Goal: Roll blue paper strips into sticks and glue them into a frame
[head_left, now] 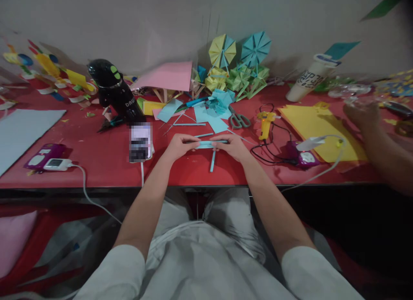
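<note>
Between both hands, just above the red table near its front edge, is a light blue paper strip (pixel 205 144), apparently folded or partly rolled. My left hand (pixel 182 146) is closed on its left end, and my right hand (pixel 231 146) pinches the right end. A thin blue paper stick (pixel 213 160) lies on the table below the right fingers. Beyond the hands lie another blue paper stick (pixel 189 124) and blue paper scraps (pixel 217 121). Grey-green scissors (pixel 239 119) rest right of the scraps.
Right of me are a yellow glue gun (pixel 265 127), a purple power socket (pixel 305 157), cables and yellow paper sheets (pixel 298 119). A phone (pixel 141 140) and a black bottle (pixel 120 95) stand left. Folded paper flowers (pixel 248 72) line the wall. Another person's hand (pixel 363 115) reaches in at right.
</note>
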Demonstrator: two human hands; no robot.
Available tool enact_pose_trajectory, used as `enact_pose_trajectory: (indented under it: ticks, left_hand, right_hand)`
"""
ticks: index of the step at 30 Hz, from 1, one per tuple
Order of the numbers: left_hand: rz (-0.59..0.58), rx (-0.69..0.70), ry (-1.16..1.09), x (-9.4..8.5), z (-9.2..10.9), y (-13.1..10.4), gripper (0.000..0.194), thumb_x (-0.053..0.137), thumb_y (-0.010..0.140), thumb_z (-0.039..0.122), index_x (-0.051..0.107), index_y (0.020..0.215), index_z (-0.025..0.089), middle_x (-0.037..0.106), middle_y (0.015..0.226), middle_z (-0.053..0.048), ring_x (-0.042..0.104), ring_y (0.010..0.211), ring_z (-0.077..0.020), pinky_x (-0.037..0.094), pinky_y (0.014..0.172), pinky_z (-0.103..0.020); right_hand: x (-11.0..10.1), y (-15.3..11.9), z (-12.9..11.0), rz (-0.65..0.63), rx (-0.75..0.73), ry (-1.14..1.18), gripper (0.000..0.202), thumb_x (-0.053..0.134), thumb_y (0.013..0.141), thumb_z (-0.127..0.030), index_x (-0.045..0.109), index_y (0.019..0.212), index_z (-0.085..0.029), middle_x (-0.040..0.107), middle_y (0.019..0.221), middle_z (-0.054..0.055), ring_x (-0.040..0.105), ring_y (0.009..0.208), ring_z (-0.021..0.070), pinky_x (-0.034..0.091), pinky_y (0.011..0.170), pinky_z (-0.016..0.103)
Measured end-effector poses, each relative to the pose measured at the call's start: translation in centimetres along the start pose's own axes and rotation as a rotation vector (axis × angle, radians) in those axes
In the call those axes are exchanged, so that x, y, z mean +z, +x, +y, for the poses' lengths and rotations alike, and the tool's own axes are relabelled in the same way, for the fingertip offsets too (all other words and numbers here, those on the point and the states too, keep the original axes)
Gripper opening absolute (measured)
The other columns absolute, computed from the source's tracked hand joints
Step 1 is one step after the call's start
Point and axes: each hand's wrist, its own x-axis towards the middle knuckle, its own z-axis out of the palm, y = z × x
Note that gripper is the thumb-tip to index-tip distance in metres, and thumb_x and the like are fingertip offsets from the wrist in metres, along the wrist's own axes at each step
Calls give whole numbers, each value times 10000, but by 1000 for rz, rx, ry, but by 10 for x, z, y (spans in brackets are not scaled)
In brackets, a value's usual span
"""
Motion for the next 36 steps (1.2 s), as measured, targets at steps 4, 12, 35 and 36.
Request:
enact_pose_trajectory:
  ticks: [4, 12, 35, 36]
  left_hand:
    - [8, 35, 10, 2, -4, 2, 383, 859, 657, 436, 811, 904, 147, 766, 764, -65, 685, 644, -165, 583, 682, -305]
    - [-69, 56, 60, 2, -1, 0, 321, 802, 725, 439, 765, 870, 155, 728, 746, -43, 664, 638, -146, 560, 644, -274]
    - [68, 41, -51, 27, 3, -45, 332, 730, 753, 295, 577, 1024, 180, 621, 826, 5, 655, 626, -130, 561, 602, -278]
    - [83, 44, -53, 28, 3, -48, 332, 721, 759, 289, 565, 1034, 184, 605, 808, 16, 651, 616, -127, 552, 594, -271]
  right_hand:
    - [1, -1, -4, -9, 20, -8, 528, 859, 639, -554, 801, 998, -171, 745, 662, 42, 712, 615, 181, 590, 648, 298]
    - [1, -3, -5, -17, 21, -8, 498, 875, 627, -520, 800, 972, -169, 742, 652, 37, 700, 607, 172, 583, 646, 296]
    - [57, -10, -33, 113, 96, 122, 451, 844, 643, -555, 650, 784, -173, 667, 602, -3, 626, 550, 123, 528, 556, 242]
    - [61, -11, -35, 105, 95, 99, 443, 849, 642, -542, 650, 782, -172, 661, 592, -8, 625, 545, 123, 528, 549, 239]
